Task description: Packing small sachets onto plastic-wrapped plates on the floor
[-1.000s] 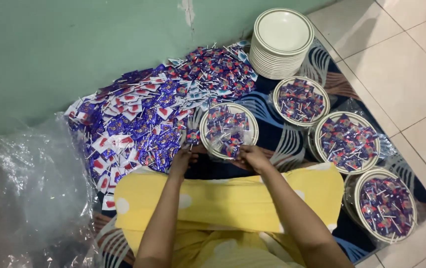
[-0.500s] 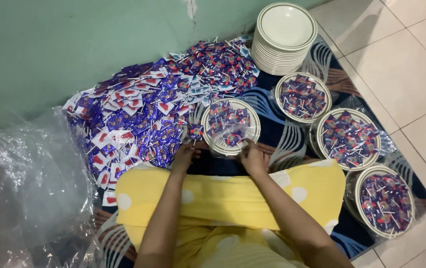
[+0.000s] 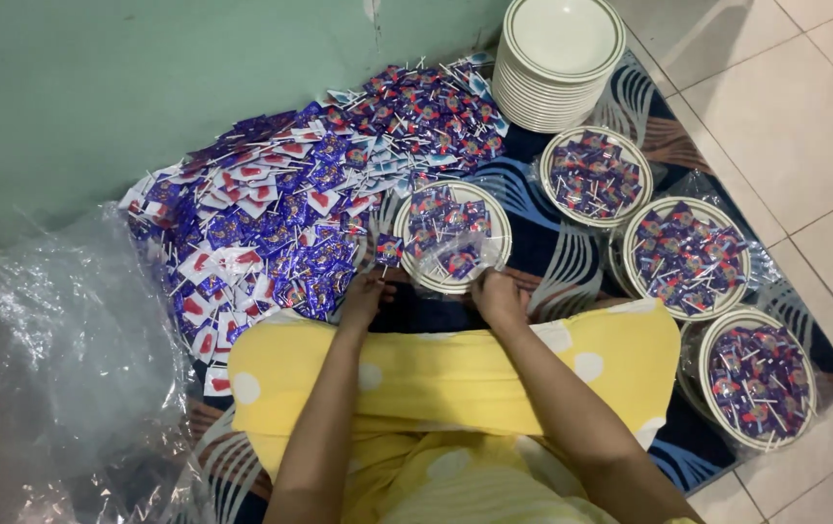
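A white plate (image 3: 494, 209) heaped with purple-wrapped lollipops sits on the dark patterned mat in front of me. Clear plastic film (image 3: 455, 260) lies bunched over its near side. My right hand (image 3: 499, 297) is curled at the plate's near rim, fingers closed on the film. My left hand (image 3: 364, 297) rests at the plate's near-left edge, next to the big loose pile of lollipops (image 3: 271, 223). Its fingers are bent downward and hidden, so I cannot see what they hold.
Three film-wrapped plates of lollipops (image 3: 596, 175) (image 3: 690, 257) (image 3: 754, 380) line the right side. A stack of bare white plates (image 3: 557, 63) stands at the back. Crumpled clear plastic (image 3: 57, 349) lies at left by the green wall. A yellow dotted cloth (image 3: 455, 374) covers my lap.
Both hands have slid from the plate's sides to its near rim, drawing the film down toward me. The plate has stayed in place.
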